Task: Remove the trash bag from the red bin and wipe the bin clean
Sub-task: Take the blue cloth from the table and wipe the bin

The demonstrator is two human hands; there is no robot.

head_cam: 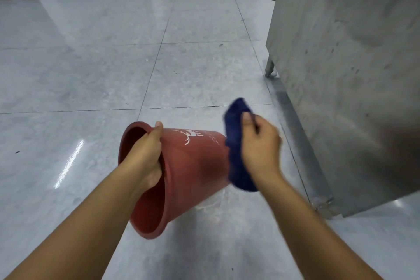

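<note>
Red plastic fills the middle of our view: we hold the red bin [195,166] tipped on its side over the grey tiled floor [91,63], its open mouth turned left and toward us, its base to the right. Our left hand [145,154] grips the upper rim, thumb outside, fingers curled inside. Our right hand [259,145] pinches a bunched dark blue cloth [236,143] and holds it against the bin's base; this hand is blurred. A white logo shows on the bin's upper side. A steel cabinet [352,75] stands just right of the cloth, one leg [270,68] visible. Whether the bin's lower rim touches the floor, we cannot tell.
</note>
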